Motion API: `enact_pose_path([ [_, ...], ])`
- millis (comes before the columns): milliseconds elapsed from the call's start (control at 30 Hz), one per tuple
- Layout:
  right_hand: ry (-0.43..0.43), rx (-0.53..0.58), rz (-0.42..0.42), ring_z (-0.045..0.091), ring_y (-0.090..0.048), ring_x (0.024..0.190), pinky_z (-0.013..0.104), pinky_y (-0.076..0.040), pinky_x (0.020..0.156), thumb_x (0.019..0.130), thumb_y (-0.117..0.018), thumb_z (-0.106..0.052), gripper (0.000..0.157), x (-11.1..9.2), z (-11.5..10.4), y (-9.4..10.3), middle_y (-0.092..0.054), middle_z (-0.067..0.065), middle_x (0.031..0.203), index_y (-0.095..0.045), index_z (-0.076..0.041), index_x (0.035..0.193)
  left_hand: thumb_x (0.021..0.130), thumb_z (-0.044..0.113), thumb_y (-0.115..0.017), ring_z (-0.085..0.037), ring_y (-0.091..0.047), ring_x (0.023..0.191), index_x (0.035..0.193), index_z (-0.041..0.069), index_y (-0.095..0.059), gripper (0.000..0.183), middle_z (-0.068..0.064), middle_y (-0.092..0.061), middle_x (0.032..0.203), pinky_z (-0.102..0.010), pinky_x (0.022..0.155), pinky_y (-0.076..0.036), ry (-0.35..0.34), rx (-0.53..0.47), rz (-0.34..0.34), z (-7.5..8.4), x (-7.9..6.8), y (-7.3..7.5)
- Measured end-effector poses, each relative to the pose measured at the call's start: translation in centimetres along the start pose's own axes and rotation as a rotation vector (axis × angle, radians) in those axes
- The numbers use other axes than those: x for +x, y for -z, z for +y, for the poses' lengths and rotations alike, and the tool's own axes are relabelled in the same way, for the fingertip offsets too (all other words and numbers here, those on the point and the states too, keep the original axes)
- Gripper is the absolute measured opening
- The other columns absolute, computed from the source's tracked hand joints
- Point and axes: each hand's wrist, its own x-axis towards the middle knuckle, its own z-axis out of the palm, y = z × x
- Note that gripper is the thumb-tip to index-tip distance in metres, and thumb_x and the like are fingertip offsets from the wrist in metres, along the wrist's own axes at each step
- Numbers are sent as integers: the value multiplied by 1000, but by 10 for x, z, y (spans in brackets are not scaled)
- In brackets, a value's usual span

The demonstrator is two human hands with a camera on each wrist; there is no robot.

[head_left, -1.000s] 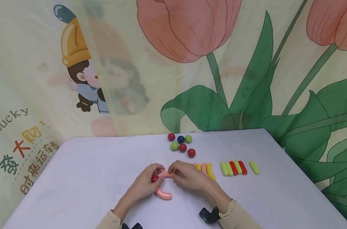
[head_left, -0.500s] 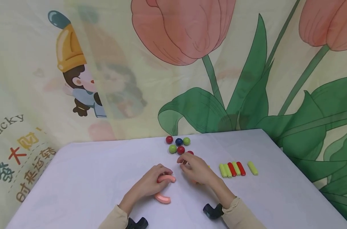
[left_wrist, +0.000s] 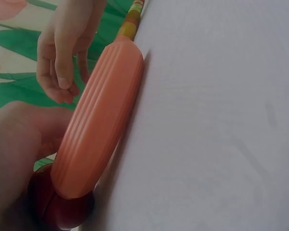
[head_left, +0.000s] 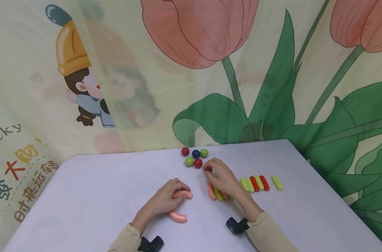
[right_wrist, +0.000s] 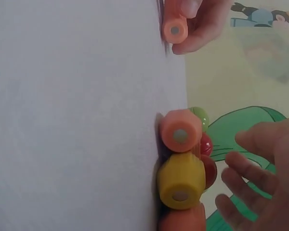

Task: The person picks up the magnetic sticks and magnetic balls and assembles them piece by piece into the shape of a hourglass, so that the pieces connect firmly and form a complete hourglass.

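Observation:
My left hand point(head_left: 168, 197) pinches a pink curved stick point(head_left: 187, 194) on the white table. A second pink curved stick point(head_left: 179, 217) curves out from under that hand. In the left wrist view, a red ball point(left_wrist: 62, 209) touches the end of a ribbed pink stick point(left_wrist: 98, 120). My right hand point(head_left: 223, 178) reaches over a red ball point(head_left: 208, 169), its fingers loosely bent. The right wrist view shows its fingers point(right_wrist: 248, 192) apart from the red ball point(right_wrist: 209, 171). Below them lie pink sticks point(head_left: 211, 191) and yellow sticks point(head_left: 217, 193), partly covered by the hand.
Beyond the hands sit red balls point(head_left: 198, 163), green balls point(head_left: 189, 161) and a blue ball point(head_left: 195, 154). At the right are short green sticks point(head_left: 249, 185) and red sticks point(head_left: 264, 183) in a row, with one green stick point(head_left: 277, 182) apart. A printed curtain hangs behind the table.
My right hand has let go of the pink stick, moved away from the left hand and come over the nearest red ball. The left hand keeps its hold on the pink stick.

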Motion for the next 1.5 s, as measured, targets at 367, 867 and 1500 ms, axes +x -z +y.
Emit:
enact_pose_path([
  [367,-68,-21,-45,26,-44,128,48,-45,99,89,-62,-17,41,1,8,0,-47,7,138,-55,-16,129,89,21,-63,-10,-45,86,106,24,-66,17,10,-55,93,-24,72,-36,35,-23,31,-2,1,-5],
  [867,-83,-11,-54,17,-53,105,37,-51,93,88,-61,-9,34,-1,10,0,-52,3,117,-57,-17,121,90,21,-62,-10,-44,85,105,23,-66,16,10,-55,93,-24,71,-35,32,-25,37,-1,0,-5],
  [1500,-175,-16,-37,17,-55,98,39,-50,90,88,-64,-13,30,2,10,-3,-58,3,112,-54,-17,116,90,24,-62,-9,-49,90,110,21,-67,20,8,-56,96,-26,77,-40,73,-59,51,-4,-1,-7],
])
